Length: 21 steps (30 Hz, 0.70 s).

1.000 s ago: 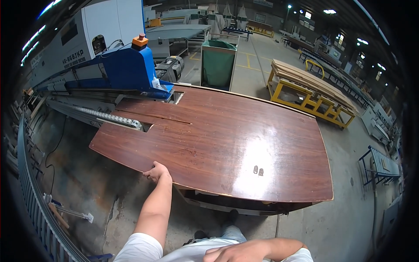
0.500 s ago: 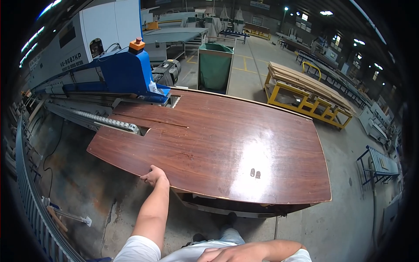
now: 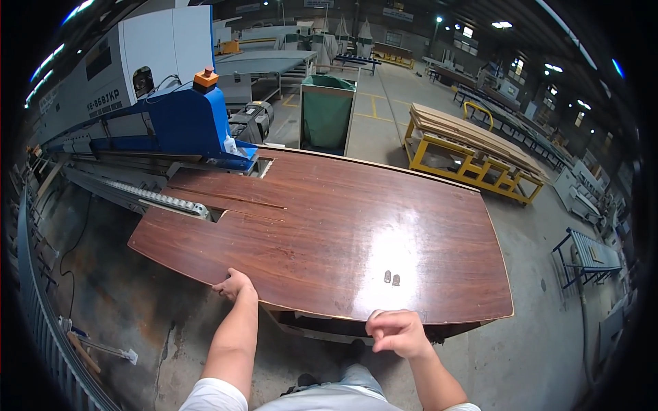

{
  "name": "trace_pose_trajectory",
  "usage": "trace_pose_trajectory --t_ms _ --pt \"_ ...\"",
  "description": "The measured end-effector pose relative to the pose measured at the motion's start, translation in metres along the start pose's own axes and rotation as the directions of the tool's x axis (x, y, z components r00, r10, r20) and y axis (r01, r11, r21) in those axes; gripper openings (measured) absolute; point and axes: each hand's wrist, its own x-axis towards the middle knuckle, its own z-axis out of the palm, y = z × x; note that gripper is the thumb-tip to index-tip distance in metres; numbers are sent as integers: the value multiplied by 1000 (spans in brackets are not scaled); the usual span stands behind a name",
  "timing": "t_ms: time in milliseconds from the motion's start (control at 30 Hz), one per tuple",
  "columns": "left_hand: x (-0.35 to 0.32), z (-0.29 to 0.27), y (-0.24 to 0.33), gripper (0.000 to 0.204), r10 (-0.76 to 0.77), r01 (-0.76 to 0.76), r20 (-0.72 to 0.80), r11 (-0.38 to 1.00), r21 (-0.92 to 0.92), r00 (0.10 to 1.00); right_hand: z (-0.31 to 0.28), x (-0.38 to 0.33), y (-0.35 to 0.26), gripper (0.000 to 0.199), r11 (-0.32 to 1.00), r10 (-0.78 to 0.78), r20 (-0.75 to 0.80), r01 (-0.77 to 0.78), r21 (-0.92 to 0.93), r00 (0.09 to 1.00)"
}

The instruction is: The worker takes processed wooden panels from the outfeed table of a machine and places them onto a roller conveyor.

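A wide table with a brown wood-grain top [image 3: 329,226] stretches across in front of me. At its near left edge my left hand [image 3: 236,283] is closed over the rim, its fingers curling around the edge. My right hand [image 3: 397,331] hangs in the air just before the near edge, right of the middle. Its fingers are curled in and the thumb lies close to them; nothing shows between them. Two small dark tab-shaped pieces [image 3: 391,278] lie side by side on the tabletop beyond this hand.
A machine with a blue housing [image 3: 185,123] and an orange box with a red button [image 3: 205,79] adjoins the table's far left. A chain conveyor [image 3: 161,197] runs into a notch. Behind stand a green-lined bin [image 3: 326,116] and a yellow rack [image 3: 473,168] of boards.
My right hand has risen from against my body and reached forward to the table's near edge, its fingers now curled. My left hand stays on the rim. The whole view has shifted slightly.
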Motion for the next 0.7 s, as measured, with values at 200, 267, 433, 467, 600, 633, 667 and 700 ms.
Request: trace_pose_trajectory --t_ms 200,267,433,467,600,633,667,700 --pt "3 9 -2 81 12 -13 43 999 29 999 -104 -59 43 32 940 167 -570 -303 -153 805" --pt "2 8 -2 80 18 -20 52 999 40 998 -138 -78 46 32 917 133 -683 -350 -190 719" --pt "4 18 -7 77 25 -25 33 1000 7 999 -214 -119 59 29 758 23 -838 -556 -341 545" --pt "0 16 -6 77 11 -13 41 999 30 999 -229 -127 61 28 716 9 -864 -607 -346 503" --pt "19 19 -13 77 12 -12 14 1000 25 1000 -264 -133 88 17 656 -138 -919 -661 -365 370" --pt "23 21 -14 77 14 -13 -19 999 45 1000 -254 -121 84 16 690 -131 -943 -656 -307 305" --pt "5 19 -8 79 10 -12 47 999 51 999 -265 -132 88 19 606 -197 -943 -723 -332 268" --pt "4 17 -6 79 19 -22 50 998 57 999 -258 -128 85 20 491 -225 -931 -791 -364 289"
